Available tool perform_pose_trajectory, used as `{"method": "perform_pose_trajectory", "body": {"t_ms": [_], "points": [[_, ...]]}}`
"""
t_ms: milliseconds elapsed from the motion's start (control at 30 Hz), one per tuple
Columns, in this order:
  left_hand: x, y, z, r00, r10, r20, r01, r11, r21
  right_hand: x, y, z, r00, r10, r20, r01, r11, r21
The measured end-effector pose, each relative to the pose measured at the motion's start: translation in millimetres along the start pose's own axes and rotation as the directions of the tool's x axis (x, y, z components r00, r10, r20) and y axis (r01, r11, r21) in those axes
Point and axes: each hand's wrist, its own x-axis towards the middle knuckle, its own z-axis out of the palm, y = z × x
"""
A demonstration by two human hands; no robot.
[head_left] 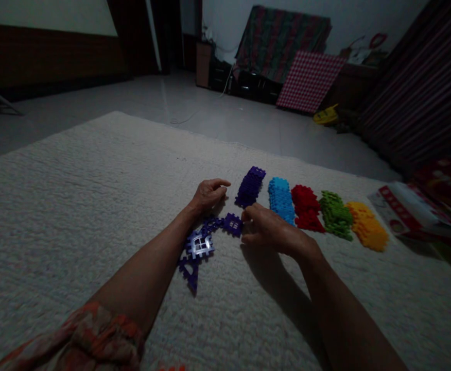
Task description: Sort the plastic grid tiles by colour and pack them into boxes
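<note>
Across the lower and middle parts of the head view, we see a pale woven mat [94, 216] laid over a grey floor [144, 103]. At its centre we locate the loose purple pieces: a square tile [233, 224], a glossy window piece [201, 244] and a triangular piece [190, 273]. We observe the left hand [209, 195] just above these, fingers loosely bent and parted, with nothing visible in their hold. The right hand [262, 226] has its fingers bent at the square tile's edge; we cannot tell whether they grip it. Beyond, we note a row of stacks: purple [250, 186], blue [281, 200], red [307, 207], green [335, 214] and orange-yellow [366, 225], with a red-and-white box [406, 211] beside the last. At the room's rear we identify a striped cloth [287, 38], a checked cloth [310, 80] overlapping it, dark drawers [254, 85] below and a striped curtain [414, 87] along the right side. Lighting is dim.
</note>
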Motion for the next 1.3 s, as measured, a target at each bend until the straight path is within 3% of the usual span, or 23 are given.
{"method": "perform_pose_trajectory", "body": {"t_ms": [167, 333, 533, 767, 1000, 1167, 1300], "points": [[-0.3, 0.1, -0.2, 1.000, 0.010, 0.001, -0.010, 1.000, 0.005, 0.9, 3.5, -1.2, 0.995, -0.080, -0.054, 0.080, 0.997, -0.006], [-2.3, 0.2, -1.0, 1.000, 0.005, 0.008, -0.005, 1.000, 0.014, 8.8, -9.6, 11.0, 0.988, -0.147, -0.056, 0.147, 0.989, -0.003], [-0.6, -3.2, -0.1, 1.000, 0.028, -0.002, -0.028, 1.000, 0.008, 11.2, -15.8, 20.3, 0.992, -0.091, -0.084, 0.088, 0.995, -0.047], [-1.6, 2.8, 0.9, 1.000, 0.009, -0.011, -0.009, 1.000, 0.024, 14.2, -9.5, 20.1, 0.957, 0.120, -0.265, -0.146, 0.986, -0.079], [-2.2, 2.6, 0.7, 1.000, -0.002, -0.016, 0.002, 0.999, 0.034, 15.0, 1.5, 3.6, 0.970, 0.128, -0.209, -0.156, 0.980, -0.125], [-1.4, 0.4, 1.8, 1.000, 0.005, -0.023, -0.005, 1.000, 0.024, 17.2, 5.9, -5.5, 0.987, 0.057, -0.151, -0.063, 0.997, -0.038], [-1.8, 3.6, 1.9, 1.000, -0.006, -0.023, 0.007, 0.999, 0.032, 21.9, 9.2, -3.6, 0.957, 0.020, -0.289, -0.033, 0.999, -0.040]]}}
